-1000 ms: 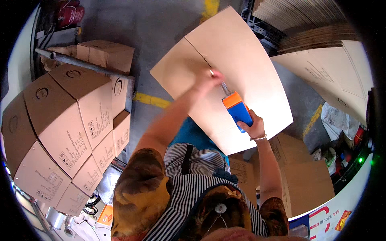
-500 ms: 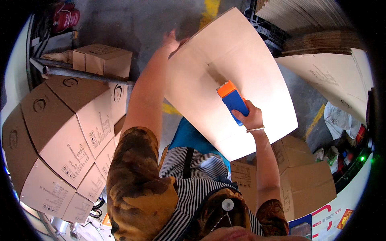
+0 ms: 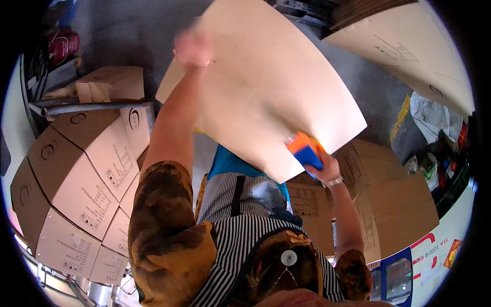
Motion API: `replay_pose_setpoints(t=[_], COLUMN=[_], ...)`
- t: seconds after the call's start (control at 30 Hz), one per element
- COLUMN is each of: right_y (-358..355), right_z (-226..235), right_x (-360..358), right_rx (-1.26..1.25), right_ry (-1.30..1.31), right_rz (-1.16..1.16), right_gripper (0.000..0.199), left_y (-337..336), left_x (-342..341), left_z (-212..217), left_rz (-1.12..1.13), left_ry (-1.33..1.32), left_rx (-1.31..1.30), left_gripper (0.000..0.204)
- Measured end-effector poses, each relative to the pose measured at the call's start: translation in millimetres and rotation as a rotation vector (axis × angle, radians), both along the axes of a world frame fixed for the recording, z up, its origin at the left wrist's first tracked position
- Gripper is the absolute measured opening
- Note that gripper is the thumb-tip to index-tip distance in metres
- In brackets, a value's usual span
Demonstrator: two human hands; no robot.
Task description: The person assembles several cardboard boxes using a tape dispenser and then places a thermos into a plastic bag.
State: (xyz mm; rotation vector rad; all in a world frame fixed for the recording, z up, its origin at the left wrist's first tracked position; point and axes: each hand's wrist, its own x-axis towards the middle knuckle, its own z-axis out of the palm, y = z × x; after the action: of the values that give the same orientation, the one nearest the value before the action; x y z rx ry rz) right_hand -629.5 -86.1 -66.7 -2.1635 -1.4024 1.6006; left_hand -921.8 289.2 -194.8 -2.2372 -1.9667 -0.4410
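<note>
Printing on the stack: you have dark lettering and small handling symbols on the brown boxes at your left, with four dark oval logos in sight.
Printing at your right: one oval logo and a block of text mark the leaning cardboard; red shapes and black characters mark the white panel.
Count: one carton before you, one tool, one red extinguisher far left, one white bag far right; at least six boxes in the stack.
Left hand: your left hand is at the carton's upper left edge, arm stretched far forward (it is blurred, so whether it grips cannot be told).
Right hand: your right hand grasps the tool by its blue part, forearm rising from below, a pale bracelet at the wrist.
Tool: over the carton's near right part, its orange end tilted up and left; contact cannot be told.
</note>
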Motion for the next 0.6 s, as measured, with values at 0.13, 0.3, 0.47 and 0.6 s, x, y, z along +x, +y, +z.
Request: replay_pose_setpoints(t=[0.13, 0.3, 0.47, 0.6], right_y=[-179, -189, -137, -126], right_z=[32, 7, -132, -115], right_x=[93, 94, 31, 25], right_rx=[-0.488, -0.571, -0.549, -0.597], right_ry=[-0.249, -0.314, -0.283, -0.346], right_rz=[-0.038, -0.155, -0.212, -0.294], right_gripper=[0.065, 0.070, 0.066, 0.066], left_y=[11, 15, 23, 20], left_x=[-31, -28, -28, -16], left_z=[-37, -37, -44, -29], left_rz=[-0.033, 0.107, 0.103, 0.110], left_ry=[-0.319, -0.005, 0.012, 0.061], left_rx=[-0.088, -0.135, -0.183, -0.216], left_gripper=[0.037, 0.055, 0.062, 0.063])
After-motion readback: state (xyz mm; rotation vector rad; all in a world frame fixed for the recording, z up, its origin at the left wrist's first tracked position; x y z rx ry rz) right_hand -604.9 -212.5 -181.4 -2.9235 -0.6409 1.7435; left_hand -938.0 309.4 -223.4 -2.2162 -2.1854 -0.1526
